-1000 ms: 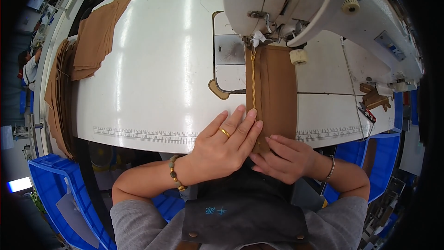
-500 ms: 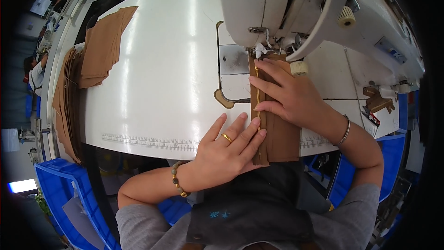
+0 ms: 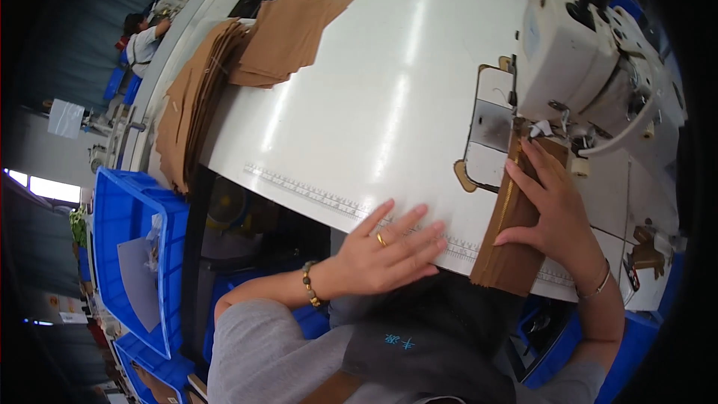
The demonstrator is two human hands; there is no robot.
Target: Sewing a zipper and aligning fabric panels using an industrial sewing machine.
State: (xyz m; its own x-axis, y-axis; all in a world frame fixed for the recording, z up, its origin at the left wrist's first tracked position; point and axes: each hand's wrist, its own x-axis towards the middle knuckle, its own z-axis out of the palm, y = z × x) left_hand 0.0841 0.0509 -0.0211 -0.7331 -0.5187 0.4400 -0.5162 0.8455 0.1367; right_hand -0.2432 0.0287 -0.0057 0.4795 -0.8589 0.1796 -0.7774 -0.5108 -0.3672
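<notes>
A brown fabric piece lies at the right of the white table, its far end under the head of a white sewing machine. A gold zipper runs along its left side. My right hand rests on the fabric with fingers spread, fingertips by the zipper close to the needle area, which is partly hidden. My left hand, wearing a gold ring, is off the fabric. Its fingers are stretched out over the table's front edge, near a printed ruler strip, and hold nothing.
Brown fabric pieces lie stacked at the far left, beside a thicker bundle at the table edge. A blue bin stands below left. Small scissors lie at the right. A person sits in the left background.
My left hand has lifted off the zipper and moved away to the left of the fabric. My right hand stays on the fabric. The whole view has swung leftward.
</notes>
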